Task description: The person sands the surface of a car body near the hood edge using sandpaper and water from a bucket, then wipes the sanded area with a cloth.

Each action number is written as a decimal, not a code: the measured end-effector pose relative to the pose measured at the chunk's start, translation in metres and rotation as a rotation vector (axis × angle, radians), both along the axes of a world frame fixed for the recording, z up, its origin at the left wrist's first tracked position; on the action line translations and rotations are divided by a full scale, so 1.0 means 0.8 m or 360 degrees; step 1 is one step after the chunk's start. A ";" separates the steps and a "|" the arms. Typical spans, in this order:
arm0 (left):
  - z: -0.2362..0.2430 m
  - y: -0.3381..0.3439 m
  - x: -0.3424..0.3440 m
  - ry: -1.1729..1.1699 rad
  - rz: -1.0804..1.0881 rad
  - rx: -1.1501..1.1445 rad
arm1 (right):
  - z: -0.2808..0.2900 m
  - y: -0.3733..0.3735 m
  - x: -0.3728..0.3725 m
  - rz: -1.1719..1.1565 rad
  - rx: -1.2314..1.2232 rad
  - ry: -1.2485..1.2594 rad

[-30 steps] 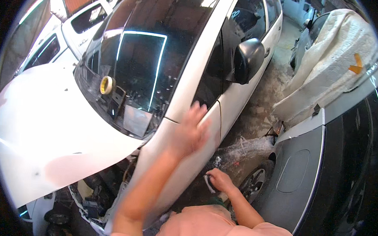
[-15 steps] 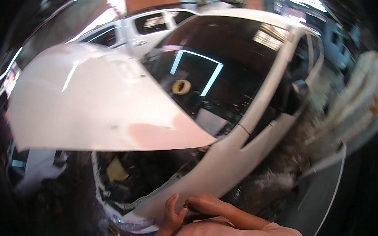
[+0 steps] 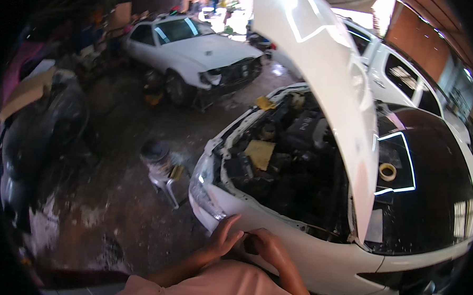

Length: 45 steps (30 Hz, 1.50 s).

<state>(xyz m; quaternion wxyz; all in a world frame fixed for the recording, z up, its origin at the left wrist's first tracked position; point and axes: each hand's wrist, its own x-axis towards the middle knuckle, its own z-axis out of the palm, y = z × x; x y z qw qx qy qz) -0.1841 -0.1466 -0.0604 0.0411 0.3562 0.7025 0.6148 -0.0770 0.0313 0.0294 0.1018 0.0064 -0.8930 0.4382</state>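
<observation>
My left hand [image 3: 223, 241] is beside the white car's fender [image 3: 316, 251], its fingers stretched out and the palm turned inward. Close by on its right, my right hand [image 3: 268, 247] is curled round a small dark thing [image 3: 251, 244] whose kind I cannot make out. Both hands are low in front of my body. Past them lies the engine bay [image 3: 292, 189], with a yellowish sheet [image 3: 259, 154] on its parts. Above it the white hood [image 3: 345, 83] stands raised.
A roll of tape [image 3: 387, 172] and a pale sheet [image 3: 375, 226] are at the windshield. Left of the headlight [image 3: 205, 196], a small stool [image 3: 165, 187] bears a dark-topped can [image 3: 155, 152]. Another white car [image 3: 198, 51] stands farther back; a large black part [image 3: 45, 126] is at left.
My view has swung left, bringing in the stool, the other car and the shop floor. The hands stay close together, with the right one still curled.
</observation>
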 end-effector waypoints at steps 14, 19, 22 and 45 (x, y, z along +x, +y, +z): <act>-0.082 -0.116 -0.060 -0.0480 0.0601 0.0137 | -0.073 -0.059 -0.095 -0.0015 -0.0346 -0.0400; -0.141 -0.207 -0.167 -0.0507 0.0902 -0.0242 | -0.114 -0.072 -0.222 -0.0268 -0.0645 -0.0265; -0.265 -0.316 -0.230 -0.0705 0.1019 -0.0700 | -0.094 -0.063 -0.311 -0.0814 -0.1025 -0.0447; -0.430 -0.707 -0.286 -0.1463 0.0831 -0.1128 | -0.259 -0.262 -0.576 -0.0837 -0.0318 -0.0371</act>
